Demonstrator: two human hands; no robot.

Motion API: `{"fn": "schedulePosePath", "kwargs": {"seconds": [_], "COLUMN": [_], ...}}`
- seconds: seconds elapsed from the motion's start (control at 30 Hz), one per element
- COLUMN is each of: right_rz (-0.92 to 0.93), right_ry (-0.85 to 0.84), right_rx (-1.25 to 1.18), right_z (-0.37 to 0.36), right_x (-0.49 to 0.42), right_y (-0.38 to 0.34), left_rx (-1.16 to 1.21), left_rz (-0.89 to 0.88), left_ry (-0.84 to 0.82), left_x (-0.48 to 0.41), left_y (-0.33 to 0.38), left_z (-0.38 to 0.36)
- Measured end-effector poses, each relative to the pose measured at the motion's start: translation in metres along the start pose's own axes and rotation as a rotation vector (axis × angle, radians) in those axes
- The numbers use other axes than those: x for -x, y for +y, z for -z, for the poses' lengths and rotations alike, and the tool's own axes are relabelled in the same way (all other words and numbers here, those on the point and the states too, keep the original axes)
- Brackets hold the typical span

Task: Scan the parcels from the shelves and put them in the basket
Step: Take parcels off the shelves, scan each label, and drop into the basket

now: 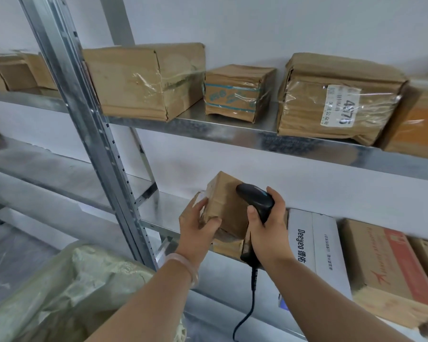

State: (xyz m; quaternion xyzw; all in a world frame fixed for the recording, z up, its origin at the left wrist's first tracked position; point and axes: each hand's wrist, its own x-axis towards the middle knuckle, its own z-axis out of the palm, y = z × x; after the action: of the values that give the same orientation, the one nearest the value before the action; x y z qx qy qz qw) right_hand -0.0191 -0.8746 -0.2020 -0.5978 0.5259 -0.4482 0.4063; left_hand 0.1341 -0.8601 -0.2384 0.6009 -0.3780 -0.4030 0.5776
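My left hand grips a small brown cardboard parcel by its left end and holds it tilted just above the lower shelf. Close beside it, my right hand grips a black corded barcode scanner, whose head lies over the parcel's right side. The basket, lined with a pale yellow-green bag, sits at the lower left below my left forearm.
On the upper shelf stand three taped brown parcels and an orange-sided box at the right edge. The lower shelf carries a white box and a brown box with red print. A steel upright crosses the left.
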Motion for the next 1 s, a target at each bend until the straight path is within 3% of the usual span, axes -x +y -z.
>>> {"fn": "schedulePosePath", "kwargs": {"seconds": [0.13, 0.23, 0.57, 1.0], "right_rz": [0.033, 0.081, 0.147, 0.086], "right_ry": [0.040, 0.028, 0.056, 0.113], "right_rx": [0.014, -0.009, -0.038, -0.013], "right_z": [0.011, 0.020, 0.047, 0.072], "right_x": [0.013, 0.022, 0.034, 0.028], "right_y": [0.005, 0.003, 0.004, 0.012], "left_rx": [-0.386, -0.251, 0.051, 0.124], "left_rz": [-0.050, -0.052, -0.002, 0.176], "left_ry": [0.019, -0.093, -0.161, -0.341], "left_x": [0.016, 0.027, 0.042, 0.049], "left_y": [0.008, 0.009, 0.012, 0.009], "left_z": [-0.008, -0.020, -0.049, -0.055]}}
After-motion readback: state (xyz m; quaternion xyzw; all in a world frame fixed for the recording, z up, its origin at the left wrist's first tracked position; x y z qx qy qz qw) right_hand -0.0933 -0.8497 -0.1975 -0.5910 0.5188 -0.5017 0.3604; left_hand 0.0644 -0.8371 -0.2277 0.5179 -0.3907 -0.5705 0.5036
